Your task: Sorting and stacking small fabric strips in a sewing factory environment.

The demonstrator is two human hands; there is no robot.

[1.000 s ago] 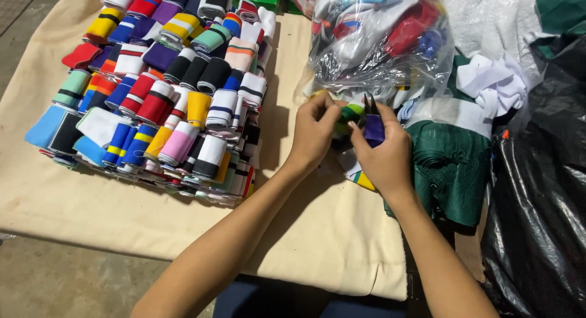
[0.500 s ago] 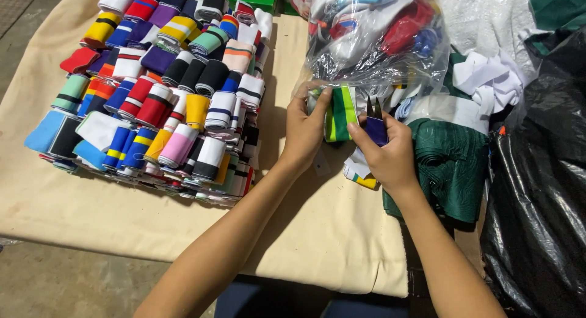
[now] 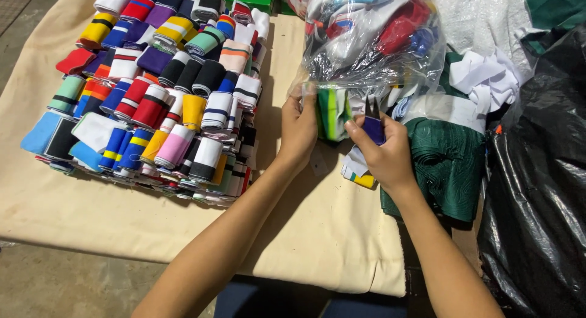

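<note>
both hands meet at a folded green and yellow knit cuff piece [image 3: 332, 113], upright at the mouth of a clear plastic bag of mixed coloured fabric [image 3: 372, 40]. the left hand [image 3: 298, 129] grasps its left edge. the right hand [image 3: 383, 150] is clenched around small blue-handled snips [image 3: 372, 124], blades up, just right of the cuff. left of the grip, rows of folded striped cuffs [image 3: 155, 86] cover a beige cloth [image 3: 317, 226].

Beige cloth [image 3: 91, 220] covers the table (grey concrete floor [image 3: 55, 287] shows below).
</note>
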